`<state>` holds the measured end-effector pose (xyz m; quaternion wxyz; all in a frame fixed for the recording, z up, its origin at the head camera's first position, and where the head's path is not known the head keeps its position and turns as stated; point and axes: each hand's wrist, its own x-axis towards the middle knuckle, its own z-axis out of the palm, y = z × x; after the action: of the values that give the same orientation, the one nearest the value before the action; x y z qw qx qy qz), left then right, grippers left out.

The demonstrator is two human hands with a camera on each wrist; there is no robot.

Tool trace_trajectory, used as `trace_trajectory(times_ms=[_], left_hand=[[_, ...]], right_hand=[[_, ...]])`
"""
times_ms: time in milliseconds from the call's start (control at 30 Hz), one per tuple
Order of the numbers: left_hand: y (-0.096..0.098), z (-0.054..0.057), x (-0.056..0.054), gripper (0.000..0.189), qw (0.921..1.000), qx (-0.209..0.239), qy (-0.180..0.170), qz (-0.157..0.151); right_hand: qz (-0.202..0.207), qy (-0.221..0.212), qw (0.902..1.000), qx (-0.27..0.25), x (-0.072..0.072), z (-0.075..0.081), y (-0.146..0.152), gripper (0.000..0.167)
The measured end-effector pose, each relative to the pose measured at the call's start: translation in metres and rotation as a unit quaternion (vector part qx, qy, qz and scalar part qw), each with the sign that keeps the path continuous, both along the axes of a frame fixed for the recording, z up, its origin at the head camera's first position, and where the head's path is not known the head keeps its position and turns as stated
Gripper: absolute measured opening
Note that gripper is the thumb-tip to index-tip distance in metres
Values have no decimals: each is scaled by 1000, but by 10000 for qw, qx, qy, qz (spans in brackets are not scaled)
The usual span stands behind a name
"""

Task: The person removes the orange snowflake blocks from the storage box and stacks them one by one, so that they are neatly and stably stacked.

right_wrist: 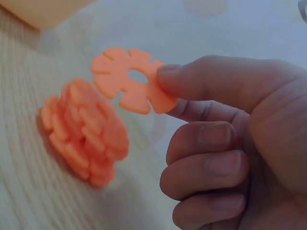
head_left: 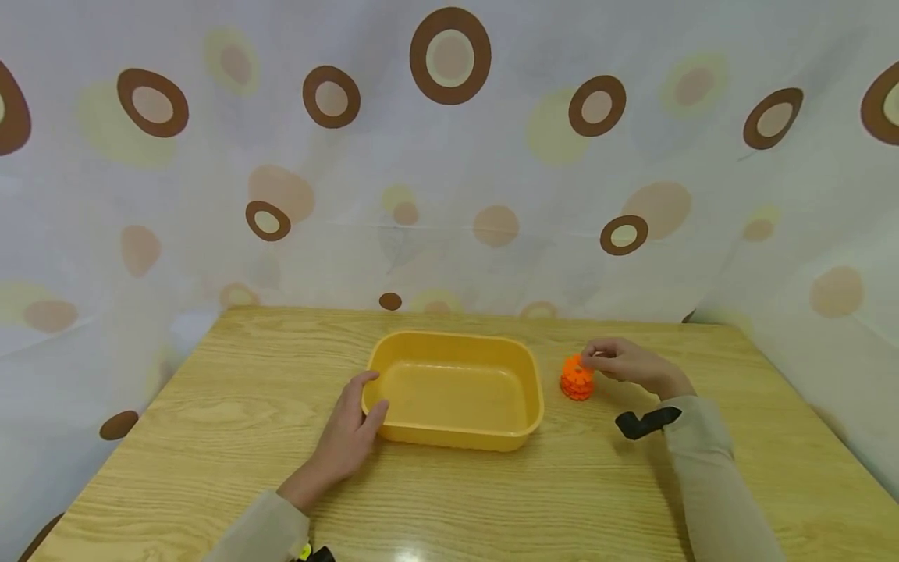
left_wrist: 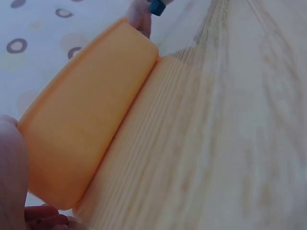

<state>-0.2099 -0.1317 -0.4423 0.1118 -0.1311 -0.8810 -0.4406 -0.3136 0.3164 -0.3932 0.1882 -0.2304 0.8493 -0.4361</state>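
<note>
An empty yellow tub [head_left: 456, 390] [left_wrist: 81, 124] stands mid-table. My left hand [head_left: 349, 429] rests against its near-left corner, fingers straight along the rim. To the tub's right lies a small stack of orange notched discs [head_left: 577, 382] [right_wrist: 86, 136]. My right hand [head_left: 625, 363] [right_wrist: 216, 139] hovers just above that stack and pinches one orange disc [right_wrist: 132, 86] between thumb and forefinger, lifted clear of the pile; the other fingers are curled.
The wooden table [head_left: 211, 437] is backed by a white curtain with brown rings [head_left: 449, 156] on three sides. A black strap [head_left: 646, 421] sits on my right wrist.
</note>
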Motion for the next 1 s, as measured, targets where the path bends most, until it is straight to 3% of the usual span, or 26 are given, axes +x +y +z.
trace_trajectory(times_ms=[167,467,800,1000], left_hand=[[-1,-2,1,43,9998,37,-176,0],[-1,-1,0,44,9997,111,-202,-3],[-1,-1,-1,44,9999,34,-98,-34],[-1,-2,-1,44,10000,15,-92,-15]], right_hand=[[126,-247,9996,-106,-2,-9,6,24],[-222,-69,9997,59,-6,-16,5,24],[-255,122,9996,0,-5,-19,5,17],[-356,70,9993,81,-6,-22,5,22]])
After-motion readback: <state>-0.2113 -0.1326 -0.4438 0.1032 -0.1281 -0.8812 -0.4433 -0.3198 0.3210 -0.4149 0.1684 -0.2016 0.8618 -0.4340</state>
